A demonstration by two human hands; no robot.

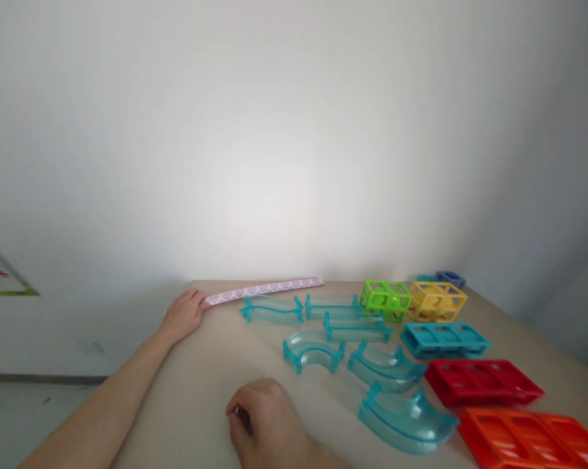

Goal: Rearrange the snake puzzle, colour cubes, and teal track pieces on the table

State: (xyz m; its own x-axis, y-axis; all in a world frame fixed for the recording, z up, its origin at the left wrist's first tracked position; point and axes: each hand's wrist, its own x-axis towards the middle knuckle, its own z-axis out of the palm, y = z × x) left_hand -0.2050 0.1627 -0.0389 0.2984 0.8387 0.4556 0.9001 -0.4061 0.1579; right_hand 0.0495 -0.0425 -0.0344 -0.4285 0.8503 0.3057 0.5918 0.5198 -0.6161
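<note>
At the far left corner of the table, my left hand (185,314) has its fingers closed on the near end of a long, flat purple strip (267,288) with a pale pattern. The strip lies slantwise along the back edge, its other end free. My right hand (264,420) is curled low over the front of the table, thumb and fingers meeting in a loose ring. Nothing shows inside it. Nearest to it are a clear blue curved track piece (313,350) and a larger curved track piece (406,417) on its right.
More clear blue track pieces (357,327) lie behind. Along the right stand a green frame block (385,301), a yellow one (437,301), a teal one (445,340), a red one (484,382) and an orange one (532,438). A white wall (274,163) rises behind the table.
</note>
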